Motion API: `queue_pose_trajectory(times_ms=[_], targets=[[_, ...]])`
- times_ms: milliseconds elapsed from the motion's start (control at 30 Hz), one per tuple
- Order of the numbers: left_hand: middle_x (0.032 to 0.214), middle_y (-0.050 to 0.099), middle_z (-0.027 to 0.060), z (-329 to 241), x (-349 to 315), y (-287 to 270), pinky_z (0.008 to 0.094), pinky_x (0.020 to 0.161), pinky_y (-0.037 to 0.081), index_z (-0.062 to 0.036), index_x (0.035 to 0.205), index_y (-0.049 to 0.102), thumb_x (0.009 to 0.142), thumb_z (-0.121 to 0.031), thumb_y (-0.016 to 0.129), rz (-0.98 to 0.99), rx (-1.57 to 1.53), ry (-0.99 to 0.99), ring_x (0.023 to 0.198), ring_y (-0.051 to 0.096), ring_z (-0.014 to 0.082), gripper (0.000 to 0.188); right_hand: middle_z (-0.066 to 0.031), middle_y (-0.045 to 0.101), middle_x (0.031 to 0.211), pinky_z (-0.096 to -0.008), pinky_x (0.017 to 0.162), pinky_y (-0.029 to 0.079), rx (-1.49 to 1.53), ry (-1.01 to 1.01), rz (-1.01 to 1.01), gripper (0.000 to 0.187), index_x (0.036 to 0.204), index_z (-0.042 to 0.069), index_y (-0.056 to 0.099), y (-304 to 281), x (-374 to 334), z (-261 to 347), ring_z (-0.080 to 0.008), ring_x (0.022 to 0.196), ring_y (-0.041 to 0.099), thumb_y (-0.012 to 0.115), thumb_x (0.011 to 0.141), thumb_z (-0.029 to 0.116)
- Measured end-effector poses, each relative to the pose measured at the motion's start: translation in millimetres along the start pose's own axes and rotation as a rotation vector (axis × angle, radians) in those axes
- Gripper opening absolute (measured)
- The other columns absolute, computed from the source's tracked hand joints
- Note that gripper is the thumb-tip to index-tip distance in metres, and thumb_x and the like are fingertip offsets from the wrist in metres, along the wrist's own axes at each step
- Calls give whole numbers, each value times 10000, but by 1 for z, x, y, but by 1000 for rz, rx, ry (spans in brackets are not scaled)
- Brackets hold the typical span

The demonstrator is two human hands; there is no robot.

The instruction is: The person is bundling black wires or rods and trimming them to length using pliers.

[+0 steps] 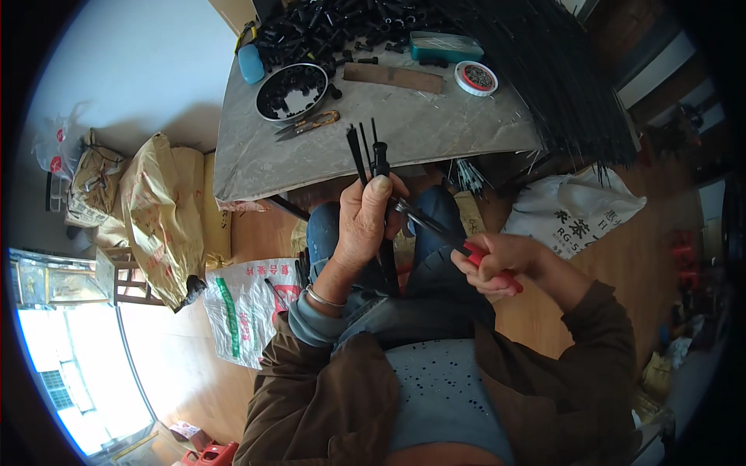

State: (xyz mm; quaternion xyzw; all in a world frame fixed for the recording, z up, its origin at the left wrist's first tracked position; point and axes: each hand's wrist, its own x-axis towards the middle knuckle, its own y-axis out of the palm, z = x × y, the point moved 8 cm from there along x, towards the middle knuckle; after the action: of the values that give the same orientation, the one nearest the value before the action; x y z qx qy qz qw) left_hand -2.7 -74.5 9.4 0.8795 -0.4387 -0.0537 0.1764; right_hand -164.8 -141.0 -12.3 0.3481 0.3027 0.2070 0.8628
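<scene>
My left hand (365,217) is closed around several thin black rods (357,151) that stick up past the fingers. Among them a black plastic fitting (380,158) sits upright by my thumb tip, with a thin rod rising from its top. In my right hand (501,264) are red-handled long-nosed pliers (435,226), gripped by the handles. Their long dark jaws point up and left to the fingers of my left hand. Whether the jaw tips bite on anything is hard to make out. Both hands are above my lap, just in front of the table edge.
On the grey table (241,167) lie scissors (308,124), a bowl of black parts (292,92), a wooden strip (394,78), a round tub of small metal pieces (475,78) and a teal box (445,48). Black fittings (334,27) pile behind; long black rods (556,70) overhang the right edge.
</scene>
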Motion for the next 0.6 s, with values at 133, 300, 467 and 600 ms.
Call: queue_pose_trajectory(times_ms=[133, 300, 467, 600], targets=[[502, 446, -6, 3, 0, -9, 219, 401, 321, -4, 871, 564, 976, -441, 432, -31, 47, 11, 408, 420, 61, 468, -64, 595, 765, -239, 575, 480, -1119, -168, -597, 268, 1050, -14, 522, -7, -17, 60, -121, 640, 597, 595, 802, 54], [514, 466, 1, 3, 5, -12, 215, 402, 338, -4, 869, 573, 979, -465, 406, 15, 55, -25, 409, 427, 65, 503, -49, 577, 770, -252, 602, 467, -1291, -354, -717, 312, 1166, -45, 495, 6, -13, 48, -112, 643, 556, 550, 888, 87], [530, 479, 8, -6, 3, -7, 216, 413, 348, -4, 872, 581, 977, -498, 376, 87, 103, 30, 419, 438, 72, 545, -75, 586, 772, -245, 561, 469, -174, 3, -246, 355, 1168, -45, 502, 6, 2, 4, -122, 613, 557, 558, 942, 222], [540, 476, 16, -1, 8, -5, 226, 422, 355, -1, 880, 585, 969, -549, 329, 175, 23, -9, 422, 431, 83, 612, -125, 627, 852, -237, 583, 495, -357, -70, -323, 473, 1250, -56, 459, 15, 6, 19, -150, 656, 609, 531, 956, 308]])
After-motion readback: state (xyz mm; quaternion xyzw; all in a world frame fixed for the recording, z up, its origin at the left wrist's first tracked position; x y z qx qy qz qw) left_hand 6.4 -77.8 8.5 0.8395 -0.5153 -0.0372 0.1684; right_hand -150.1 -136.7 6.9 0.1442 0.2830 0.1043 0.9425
